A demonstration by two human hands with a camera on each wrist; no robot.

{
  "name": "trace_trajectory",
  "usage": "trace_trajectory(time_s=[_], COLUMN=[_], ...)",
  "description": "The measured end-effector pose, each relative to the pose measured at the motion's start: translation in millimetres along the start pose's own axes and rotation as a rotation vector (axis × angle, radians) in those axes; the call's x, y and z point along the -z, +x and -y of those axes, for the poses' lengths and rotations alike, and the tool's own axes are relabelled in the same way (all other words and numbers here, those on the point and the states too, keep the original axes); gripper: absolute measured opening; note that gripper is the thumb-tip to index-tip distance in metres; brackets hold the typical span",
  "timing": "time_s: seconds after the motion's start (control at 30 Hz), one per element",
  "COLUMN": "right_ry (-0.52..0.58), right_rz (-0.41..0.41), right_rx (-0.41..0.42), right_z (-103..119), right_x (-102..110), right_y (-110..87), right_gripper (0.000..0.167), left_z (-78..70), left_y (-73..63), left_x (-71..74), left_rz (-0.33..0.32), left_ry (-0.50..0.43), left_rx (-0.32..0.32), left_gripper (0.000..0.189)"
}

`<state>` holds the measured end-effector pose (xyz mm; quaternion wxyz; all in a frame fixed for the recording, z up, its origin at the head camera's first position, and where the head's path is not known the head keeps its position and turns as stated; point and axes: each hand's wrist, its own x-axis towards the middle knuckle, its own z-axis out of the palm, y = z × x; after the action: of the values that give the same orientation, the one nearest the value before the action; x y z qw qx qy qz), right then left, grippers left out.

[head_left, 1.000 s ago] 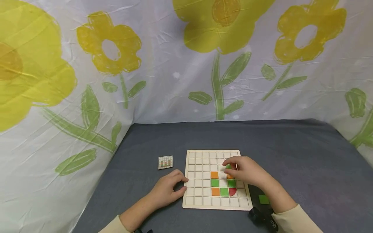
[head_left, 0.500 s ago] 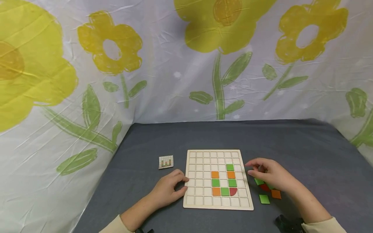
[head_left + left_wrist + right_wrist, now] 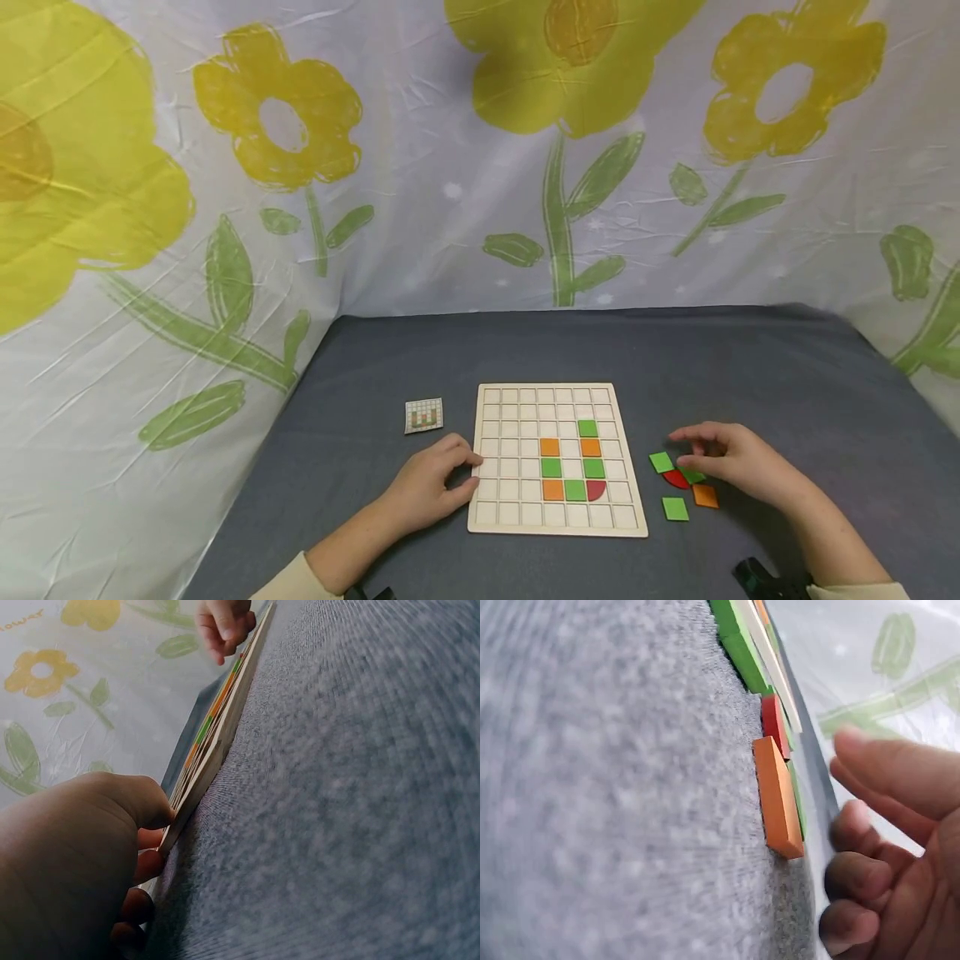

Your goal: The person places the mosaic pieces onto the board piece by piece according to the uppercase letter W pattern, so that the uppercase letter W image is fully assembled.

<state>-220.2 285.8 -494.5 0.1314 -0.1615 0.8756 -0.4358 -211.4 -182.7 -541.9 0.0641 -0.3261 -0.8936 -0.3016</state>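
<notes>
My left hand (image 3: 429, 479) rests at the left edge of a wooden grid board (image 3: 511, 522), thumb and fingertips touching the rim. In the left wrist view the fingers (image 3: 150, 802) lie against the board's edge (image 3: 217, 750). On the board are green, orange and red tiles, among them a red quarter-round tile (image 3: 596, 491). My right hand (image 3: 742, 458) hovers over loose tiles right of the board, its fingers loosely curved with nothing visible between them. Beneath are a green square tile (image 3: 661, 463), a red tile (image 3: 676, 479) and an orange tile (image 3: 777, 799). Another green tile is partly covered by the hand.
A small pattern card (image 3: 424, 416) lies left of the board. One green tile (image 3: 675, 509) sits apart, nearer the front. Grey cloth (image 3: 420, 358) covers the table, and a flower-printed curtain (image 3: 420, 208) hangs behind it.
My right hand has moved from the board's upper right area rightward to the loose tiles, uncovering green and orange tiles on the board. The left hand has stayed at the board's edge.
</notes>
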Motion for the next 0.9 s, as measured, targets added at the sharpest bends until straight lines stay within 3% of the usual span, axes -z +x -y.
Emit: trace_trajectory(time_s=[0.13,0.53,0.9], right_ry=[0.012,-0.102,-0.158], right_rz=[0.044,-0.055,-0.064], right_rx=[-0.01,-0.035,0.001], right_z=[-5.7,-7.1,-6.0], right_x=[-2.8,-15.2,-18.1], right_y=[2.1,3.8,3.4], right_gripper=[0.04,0.028,0.021], left_z=[-0.3,-0.7,1.4], left_y=[-0.1,0.6,-0.1], left_x=[0.6,0.6,-0.8], left_rz=[-0.006,-0.009,-0.011], left_ry=[0.003,0.0,-0.007], left_rx=[-0.007,-0.024,-0.027], left_gripper=[0.021,0.02,0.021])
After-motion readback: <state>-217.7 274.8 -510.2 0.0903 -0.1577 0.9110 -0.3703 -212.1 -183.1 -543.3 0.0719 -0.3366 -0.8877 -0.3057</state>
